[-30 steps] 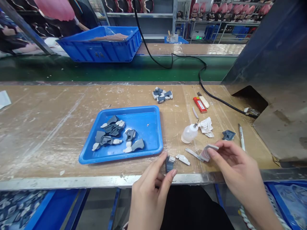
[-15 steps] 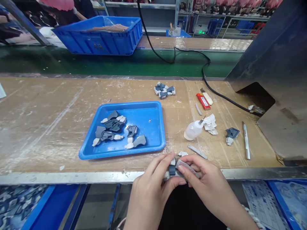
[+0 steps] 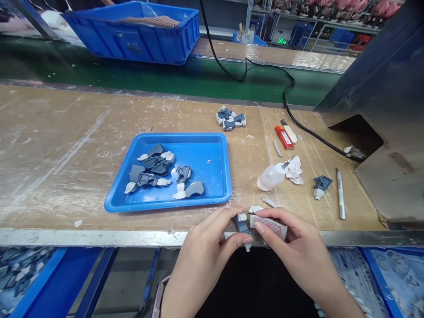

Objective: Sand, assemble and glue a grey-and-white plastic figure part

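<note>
— While both hands meet at the near edge of the counter, what does each one have?

— The left hand is pinched shut, thumb and fingers closed on a small grey-and-white part. The right hand is closed around a flat pad with a reddish face, its end touching that part.

— And where are they, exactly?

— Just over the counter's metal lip, in front of the blue tray.

— What lies in the tray?

— A cluster of similar grey and white pieces on its left half.

— Anything to the right?

— A small clear bottle on its side beside a crumpled tissue, another grey piece, a pen-like tool, and a red lighter farther back. A small heap of parts sits behind the tray.
</note>
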Tool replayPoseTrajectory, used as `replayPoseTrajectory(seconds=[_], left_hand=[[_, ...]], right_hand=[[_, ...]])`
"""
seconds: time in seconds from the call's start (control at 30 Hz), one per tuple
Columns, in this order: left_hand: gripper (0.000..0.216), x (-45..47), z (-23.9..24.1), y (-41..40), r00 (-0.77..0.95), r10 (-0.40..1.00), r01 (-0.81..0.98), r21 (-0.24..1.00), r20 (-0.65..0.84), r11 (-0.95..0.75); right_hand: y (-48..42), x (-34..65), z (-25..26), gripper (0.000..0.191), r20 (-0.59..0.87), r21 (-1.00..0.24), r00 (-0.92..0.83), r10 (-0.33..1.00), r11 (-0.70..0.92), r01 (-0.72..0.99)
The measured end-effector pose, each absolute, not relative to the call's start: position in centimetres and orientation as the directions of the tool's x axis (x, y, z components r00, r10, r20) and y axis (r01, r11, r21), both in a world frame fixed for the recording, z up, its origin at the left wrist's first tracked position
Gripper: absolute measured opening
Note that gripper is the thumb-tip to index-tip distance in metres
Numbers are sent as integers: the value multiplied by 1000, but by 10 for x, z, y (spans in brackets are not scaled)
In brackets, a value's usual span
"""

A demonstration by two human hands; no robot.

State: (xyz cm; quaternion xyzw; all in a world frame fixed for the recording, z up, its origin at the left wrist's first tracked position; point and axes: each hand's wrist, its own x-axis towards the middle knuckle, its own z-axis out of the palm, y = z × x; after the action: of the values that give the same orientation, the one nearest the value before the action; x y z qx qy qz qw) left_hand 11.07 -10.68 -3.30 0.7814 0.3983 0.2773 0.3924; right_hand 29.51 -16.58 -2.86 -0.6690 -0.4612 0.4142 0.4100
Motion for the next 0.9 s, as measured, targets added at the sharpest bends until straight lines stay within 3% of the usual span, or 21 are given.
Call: replayPoseTrajectory(seconds=[0.1, 0.23, 0.33, 0.53, 0.73, 0.9], left_hand=[[34, 111, -34, -107, 520, 844, 410, 828, 133, -383], [39, 112, -34, -107, 522, 840, 395, 829, 150, -394], [42, 113, -35, -107, 532, 827, 371, 829, 179, -418], [40, 111, -36, -106, 539, 809, 348, 813, 233, -466], [41, 111, -38, -109, 549, 809, 400, 785, 207, -473], [50, 110, -36, -111, 568, 802, 434, 761, 183, -481]], right_hand=[[-165, 299, -20, 18, -169, -954, 138, 976, -197, 227], [-162, 299, -12, 26, -388, -916, 70, 919, -393, 87], [-156, 299, -10, 22, -454, -884, 40, 890, -456, 105], [-145, 300, -9, 18, -422, -881, -46, 905, -398, 256], [-145, 293, -10, 9, -299, -896, 4, 954, -282, 344], [-146, 287, -15, 13, -197, -904, 56, 979, -204, 376]])
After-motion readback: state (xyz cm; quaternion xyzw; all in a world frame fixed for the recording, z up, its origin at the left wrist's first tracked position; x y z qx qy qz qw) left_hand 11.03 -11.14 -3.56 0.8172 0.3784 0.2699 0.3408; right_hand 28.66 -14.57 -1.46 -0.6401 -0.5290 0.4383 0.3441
